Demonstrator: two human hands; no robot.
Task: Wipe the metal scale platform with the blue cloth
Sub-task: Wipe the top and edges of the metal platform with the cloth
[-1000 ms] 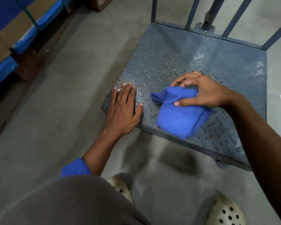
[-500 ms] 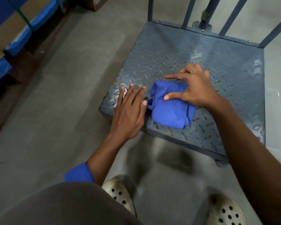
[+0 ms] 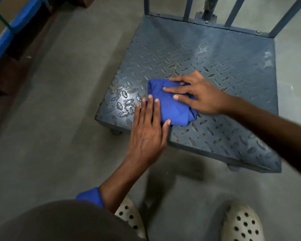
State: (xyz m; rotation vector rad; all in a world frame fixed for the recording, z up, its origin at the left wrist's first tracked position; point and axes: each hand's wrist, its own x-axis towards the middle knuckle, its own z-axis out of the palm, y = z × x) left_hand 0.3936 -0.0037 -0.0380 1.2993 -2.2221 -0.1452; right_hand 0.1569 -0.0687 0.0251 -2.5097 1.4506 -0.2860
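Fingers [image 3: 175, 90] atop partly hidden blue cloth [image 3: 172, 110]

Blue-grey across the scale platform [image 3: 224, 66], stamped all over with raised lozenges, with silvery patches near its left front corner; plain royal blue on the cloth [image 3: 170, 108]; dull grey on the floor [image 3: 59, 119]; cream with round dark holes on the clogs [image 3: 241, 223]; blue on the sleeve [image 3: 91, 196]

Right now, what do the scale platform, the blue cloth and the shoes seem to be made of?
The scale platform: metal, likely steel tread plate painted grey-blue; raised lozenge pattern, paint worn shiny near the front left corner. The blue cloth: soft matte fabric; it folds and creases. The shoes: probably moulded foam or rubber, off-white, with round holes.
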